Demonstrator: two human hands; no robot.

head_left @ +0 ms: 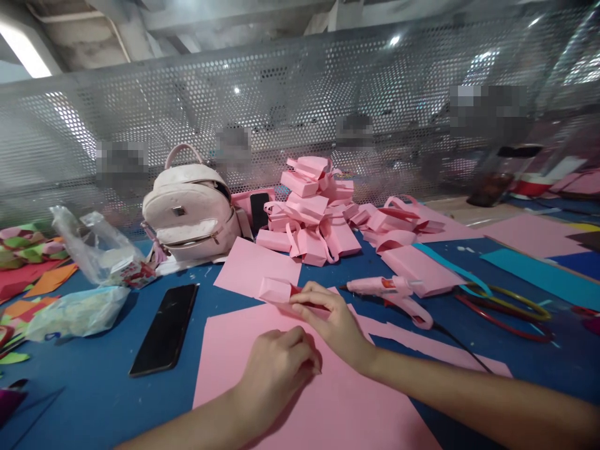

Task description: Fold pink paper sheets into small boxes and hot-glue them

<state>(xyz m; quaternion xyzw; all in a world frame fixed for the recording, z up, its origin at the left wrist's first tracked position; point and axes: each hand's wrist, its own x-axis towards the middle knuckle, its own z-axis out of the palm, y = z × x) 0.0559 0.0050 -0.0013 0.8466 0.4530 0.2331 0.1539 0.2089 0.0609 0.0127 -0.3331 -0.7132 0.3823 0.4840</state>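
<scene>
My right hand [335,322] pinches the near end of a small folded pink paper box [274,290], just above the pink sheets. My left hand [280,365] is closed, fingers curled under, low over a large pink paper sheet [225,356]. Whatever its fingers may hold is hidden. Beyond the box, another pink sheet [255,265] lies flat. A pink glue gun [391,294] rests on its side to the right of my right hand, its nozzle pointing left and its cord running towards me. Torn pink strips [435,344] lie below it.
Behind stand a pale backpack [187,212] and a heap of pink paper boxes with handles [312,212]. A black phone [165,328], plastic bag [89,244] and tissue pack [77,312] lie left on the blue table [107,387]. Coloured rings [506,309] and turquoise paper [544,275] lie right.
</scene>
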